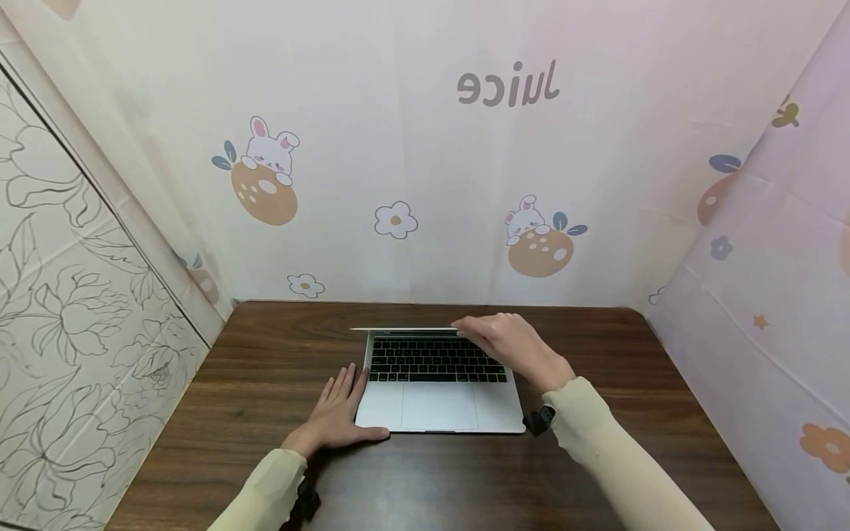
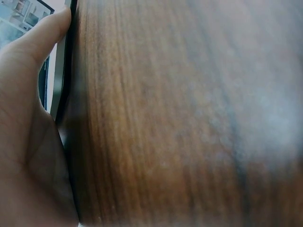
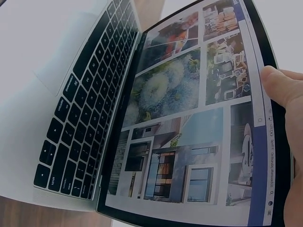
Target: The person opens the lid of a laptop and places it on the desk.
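Observation:
A silver laptop point(image 1: 438, 405) lies on the wooden table with its lid partly raised, seen nearly edge-on in the head view. The right wrist view shows the lit screen point(image 3: 173, 92), filled with photos, and the black keyboard point(image 3: 78, 135). My right hand point(image 1: 508, 339) grips the top edge of the lid, thumb on the screen side and fingers behind it. At the laptop's front left corner, my left hand point(image 1: 339, 413) rests with fingers straight along the left side and its thumb point(image 2: 49, 28) against the front edge.
Dark wood table point(image 1: 279, 413) surrounds the laptop. Behind it hangs a pale curtain point(image 1: 398, 147) printed with rabbits and flowers, and another panel with line-drawn flowers point(image 1: 80, 317) stands at the left. Small black devices point(image 1: 539, 420) sit at both wrists.

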The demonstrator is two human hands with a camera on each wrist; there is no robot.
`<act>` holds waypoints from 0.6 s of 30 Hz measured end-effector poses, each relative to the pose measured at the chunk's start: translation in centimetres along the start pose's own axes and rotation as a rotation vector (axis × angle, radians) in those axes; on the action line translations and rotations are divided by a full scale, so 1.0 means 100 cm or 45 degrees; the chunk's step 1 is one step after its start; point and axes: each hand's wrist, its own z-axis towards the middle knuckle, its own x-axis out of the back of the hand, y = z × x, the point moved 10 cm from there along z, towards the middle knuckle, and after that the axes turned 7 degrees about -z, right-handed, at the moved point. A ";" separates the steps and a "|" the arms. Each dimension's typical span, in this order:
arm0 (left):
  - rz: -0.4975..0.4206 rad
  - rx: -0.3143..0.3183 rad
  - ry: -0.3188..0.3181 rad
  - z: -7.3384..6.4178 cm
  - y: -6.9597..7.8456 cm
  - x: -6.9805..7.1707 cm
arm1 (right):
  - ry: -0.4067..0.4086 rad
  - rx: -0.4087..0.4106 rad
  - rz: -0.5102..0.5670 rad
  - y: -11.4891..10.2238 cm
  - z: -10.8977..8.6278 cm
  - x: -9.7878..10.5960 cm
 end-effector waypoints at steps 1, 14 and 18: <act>0.004 0.002 -0.003 0.000 0.000 0.000 | -0.007 -0.008 0.008 0.001 0.001 0.000; -0.007 0.010 -0.011 0.000 0.001 0.001 | -0.073 -0.056 0.047 0.011 0.008 -0.001; -0.010 0.010 -0.013 -0.001 0.002 0.001 | -0.081 -0.061 0.065 0.014 0.010 -0.003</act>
